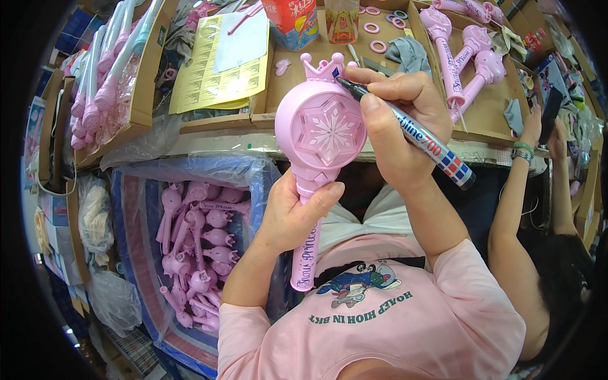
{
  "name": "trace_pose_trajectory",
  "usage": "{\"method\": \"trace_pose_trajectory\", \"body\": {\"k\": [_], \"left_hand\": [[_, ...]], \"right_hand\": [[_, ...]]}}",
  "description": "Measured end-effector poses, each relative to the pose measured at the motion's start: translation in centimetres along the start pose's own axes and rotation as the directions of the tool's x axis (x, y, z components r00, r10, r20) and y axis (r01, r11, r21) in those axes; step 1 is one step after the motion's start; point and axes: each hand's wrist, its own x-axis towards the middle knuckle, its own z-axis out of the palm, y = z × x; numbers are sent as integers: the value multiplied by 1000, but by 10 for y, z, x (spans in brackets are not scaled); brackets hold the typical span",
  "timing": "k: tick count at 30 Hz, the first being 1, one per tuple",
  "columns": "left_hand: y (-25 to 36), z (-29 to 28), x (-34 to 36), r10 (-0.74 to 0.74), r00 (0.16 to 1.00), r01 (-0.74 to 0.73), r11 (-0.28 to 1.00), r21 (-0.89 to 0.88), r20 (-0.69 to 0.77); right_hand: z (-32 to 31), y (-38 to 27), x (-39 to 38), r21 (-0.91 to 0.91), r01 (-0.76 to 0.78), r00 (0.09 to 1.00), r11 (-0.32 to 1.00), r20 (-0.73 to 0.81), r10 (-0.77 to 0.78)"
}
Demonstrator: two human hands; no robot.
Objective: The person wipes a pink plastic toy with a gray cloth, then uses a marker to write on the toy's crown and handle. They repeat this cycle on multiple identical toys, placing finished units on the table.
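My left hand (296, 212) is wrapped round the handle of a pink toy wand (320, 136), which it holds up, slightly tilted. The wand has a round head with a white snowflake in a star-shaped window, a small crown on top and lettering down its handle. In my right hand (405, 120) is a marker pen (437, 152) with a silver barrel and dark ends. Its tip is at the crown, close beside a dark blue diamond-shaped mark; whether it touches I cannot tell.
Left of my legs stands a blue plastic-lined bin (136, 253) heaped with pink wands (196, 253). On the bench are a yellow printed sheet (190, 76), a drink bottle (342, 25), several rings and more wands (484, 66). A co-worker's hands (538, 130) hold a dark object at the right.
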Motion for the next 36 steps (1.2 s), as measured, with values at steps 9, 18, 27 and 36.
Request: {"method": "trace_pose_trajectory", "body": {"k": [9, 18, 27, 36], "left_hand": [[1, 0, 0, -11, 1000, 11, 1000, 22, -13], [1, 1, -1, -15, 999, 16, 999, 36, -30], [0, 1, -1, 10, 999, -5, 996, 84, -53], [5, -11, 6, 312, 947, -322, 919, -228, -78]], "right_hand": [[-1, -2, 0, 29, -15, 1000, 999, 3, 15], [-2, -3, 0, 20, -11, 1000, 1000, 21, 11], [-2, -5, 2, 25, -36, 999, 999, 31, 35], [-12, -5, -8, -15, -8, 1000, 1000, -7, 8]]}}
